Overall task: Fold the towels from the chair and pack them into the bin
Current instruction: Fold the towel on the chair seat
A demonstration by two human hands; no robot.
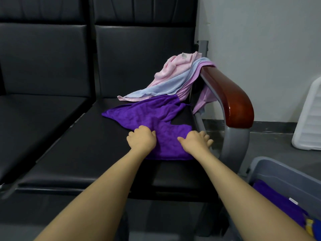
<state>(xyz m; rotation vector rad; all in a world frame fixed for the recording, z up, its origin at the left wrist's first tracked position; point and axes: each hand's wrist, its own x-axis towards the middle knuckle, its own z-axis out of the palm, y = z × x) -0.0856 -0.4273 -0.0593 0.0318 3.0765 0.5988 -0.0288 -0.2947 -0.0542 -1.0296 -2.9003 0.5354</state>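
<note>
Right now, in the head view, you are leaning over the black chair seat [97,153] with both hands on the purple towel [149,115], which is lying crumpled on the seat's right half. Your left hand [141,138] is resting knuckles-up on the cloth's near left part, fingers curled into the fabric; whether it is truly pinching a fold, the view is not showing. Your right hand [196,140] is lying on the near right corner with fingers fairly straight and spread, tips reaching past the seat's right edge towards the grey frame of the armrest [229,101]. The towel's long axis is running away from you and leftwards, its far tail tucking under the heap of pink and blue towels [173,79] draped over the armrest's back end. Both hands are sitting at the near hem, the right one nearer the bin [278,173], which is standing on the floor to your lower right with purple cloth already showing inside. Open seat is stretching to the left of the towel, probably the best room for spreading it flat; the armrest is hemming in the right side. A white lid [309,119] is leaning against the wall beyond.
</note>
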